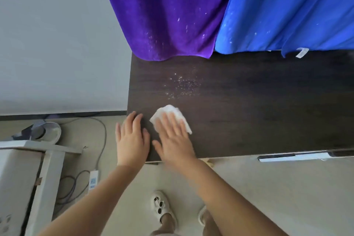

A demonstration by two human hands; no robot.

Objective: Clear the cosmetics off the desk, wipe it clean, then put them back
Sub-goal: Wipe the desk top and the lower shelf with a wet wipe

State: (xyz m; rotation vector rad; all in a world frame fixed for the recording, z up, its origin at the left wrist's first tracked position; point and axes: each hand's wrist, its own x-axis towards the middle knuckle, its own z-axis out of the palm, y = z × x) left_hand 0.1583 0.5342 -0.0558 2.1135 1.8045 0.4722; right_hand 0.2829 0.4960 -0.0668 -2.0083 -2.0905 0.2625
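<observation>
Dark desk (pixel 249 101): right hand (pixel 173 138) presses a white wipe (pixel 170 113) flat-fingered near its left edge; left hand (pixel 132 138) rests flat beside it.

Your forearms (pixel 107 188) are bare, no sleeves, watch or rings showing on either hand. On your feet you wear cream-white clog-style sandals (pixel 161 206) with cut-out holes across the top; the right one (pixel 203 215) is mostly hidden behind your arm.

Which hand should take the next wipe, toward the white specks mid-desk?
Right. The right hand already presses flat on the white wipe, just short of the scattered white specks on the dark wooden desk. The left hand lies flat at the desk's left edge, with no cloth.
</observation>
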